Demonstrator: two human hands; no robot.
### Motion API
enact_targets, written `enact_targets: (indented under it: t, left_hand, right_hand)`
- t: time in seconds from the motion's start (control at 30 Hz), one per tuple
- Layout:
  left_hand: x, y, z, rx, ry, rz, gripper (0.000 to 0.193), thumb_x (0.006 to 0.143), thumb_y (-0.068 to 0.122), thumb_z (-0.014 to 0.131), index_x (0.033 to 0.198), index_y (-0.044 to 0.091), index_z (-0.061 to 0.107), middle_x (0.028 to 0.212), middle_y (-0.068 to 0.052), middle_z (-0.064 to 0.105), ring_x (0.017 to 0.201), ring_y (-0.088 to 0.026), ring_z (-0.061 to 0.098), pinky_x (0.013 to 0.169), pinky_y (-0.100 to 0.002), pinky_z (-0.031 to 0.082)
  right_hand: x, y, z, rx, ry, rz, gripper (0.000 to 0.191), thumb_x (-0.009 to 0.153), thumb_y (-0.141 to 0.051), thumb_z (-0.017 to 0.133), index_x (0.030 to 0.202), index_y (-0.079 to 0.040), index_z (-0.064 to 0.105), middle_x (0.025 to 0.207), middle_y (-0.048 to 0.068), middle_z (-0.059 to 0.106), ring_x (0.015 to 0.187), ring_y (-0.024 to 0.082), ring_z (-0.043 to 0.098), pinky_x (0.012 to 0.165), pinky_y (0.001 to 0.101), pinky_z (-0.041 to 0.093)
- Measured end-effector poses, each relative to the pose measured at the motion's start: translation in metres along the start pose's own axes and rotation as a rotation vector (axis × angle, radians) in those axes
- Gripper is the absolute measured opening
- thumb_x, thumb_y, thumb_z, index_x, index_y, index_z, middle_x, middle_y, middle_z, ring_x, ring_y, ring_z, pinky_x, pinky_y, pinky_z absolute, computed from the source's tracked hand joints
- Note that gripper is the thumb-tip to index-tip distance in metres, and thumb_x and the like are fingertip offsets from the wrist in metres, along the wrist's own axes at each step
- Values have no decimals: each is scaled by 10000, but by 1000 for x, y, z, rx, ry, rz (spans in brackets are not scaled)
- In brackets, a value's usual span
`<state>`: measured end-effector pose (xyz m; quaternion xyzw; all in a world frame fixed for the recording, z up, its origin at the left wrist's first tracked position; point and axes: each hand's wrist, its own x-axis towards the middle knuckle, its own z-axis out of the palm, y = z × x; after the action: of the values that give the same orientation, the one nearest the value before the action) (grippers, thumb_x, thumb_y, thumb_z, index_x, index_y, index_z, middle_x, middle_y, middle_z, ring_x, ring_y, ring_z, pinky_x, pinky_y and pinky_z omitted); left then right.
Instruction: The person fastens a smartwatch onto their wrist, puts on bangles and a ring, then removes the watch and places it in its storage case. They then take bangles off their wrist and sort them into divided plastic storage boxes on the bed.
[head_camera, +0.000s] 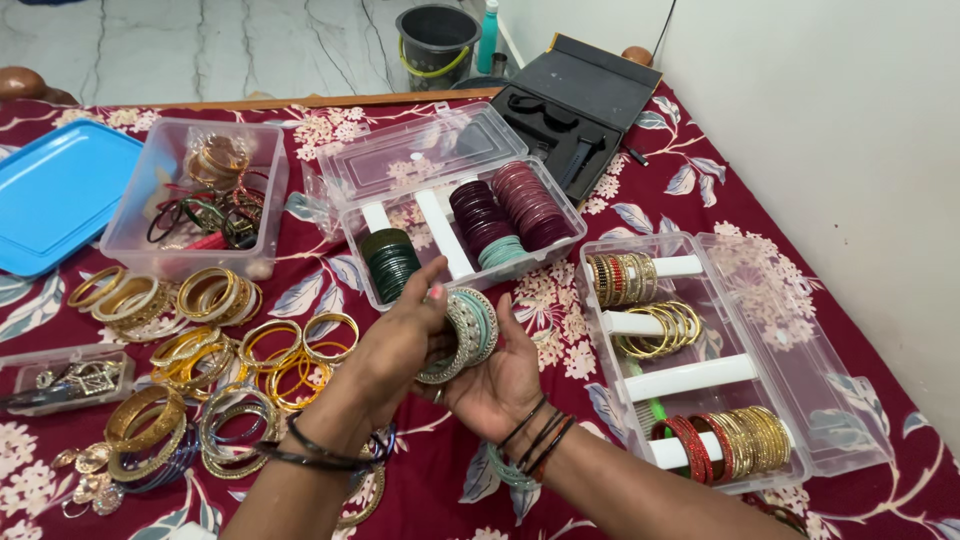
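Note:
My left hand (400, 340) and my right hand (500, 385) meet over the red flowered cloth and together hold a stack of silver and teal bangles (462, 335). The right palm faces up and cups the stack from below and behind. The left fingers press on the stack's front and top. Both wrists wear thin dark bangles, and a teal bangle sits on the right wrist. Just behind the hands stands an open clear box (450, 200) whose white rods carry dark green, maroon, plum and pale teal bangles.
A second open clear box (740, 300) at the right holds gold and red bangles on white rods. Loose gold bangles (210, 340) lie at the left, near a clear tub of bangles (200, 190), a blue tray (55, 195) and a small jewellery case (65, 375). A black case (580, 100) lies behind.

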<state>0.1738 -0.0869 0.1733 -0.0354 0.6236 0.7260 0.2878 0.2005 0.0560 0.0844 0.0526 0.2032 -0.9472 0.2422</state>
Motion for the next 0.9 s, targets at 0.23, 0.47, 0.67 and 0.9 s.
enact_targets:
  t: [0.23, 0.47, 0.67, 0.9]
  left_hand:
    - [-16, 5, -9, 612, 219, 159, 344, 1031, 133, 416, 1263, 5, 635, 1084, -130, 793, 975, -182, 767, 883, -315, 593]
    - [7, -27, -15, -125, -79, 230, 355, 958, -18, 443, 1251, -30, 643, 1210, -126, 729, 1082, -176, 694, 986, -312, 531]
    - [16, -49, -24, -589, -195, 304, 331, 940, -79, 507, 1261, -62, 588, 1214, -147, 697, 1136, -233, 656, 1048, -364, 502]
    - [1, -43, -25, -886, -241, 366, 416, 941, -128, 476, 1349, -77, 532, 1344, -164, 639, 1259, -241, 602, 1148, -369, 449]
  right_hand:
    - [1, -9, 13, 39, 47, -54, 848, 924, -768, 385, 1273, -35, 630, 1198, 165, 702, 1116, 306, 676, 1035, 552, 512]
    - [3, -27, 41, -120, -152, -103, 648, 1032, -596, 580, 1304, -8, 607, 1175, 146, 698, 1068, 257, 688, 1025, 459, 568]
    - [8, -27, 61, -303, 44, -126, 602, 941, -502, 648, 1337, -50, 619, 1156, 73, 706, 1084, 179, 691, 1009, 395, 566]
    - [3, -27, 69, -305, -223, -154, 506, 1004, -433, 620, 1405, -139, 531, 1304, 42, 647, 1232, 188, 612, 1089, 402, 503]
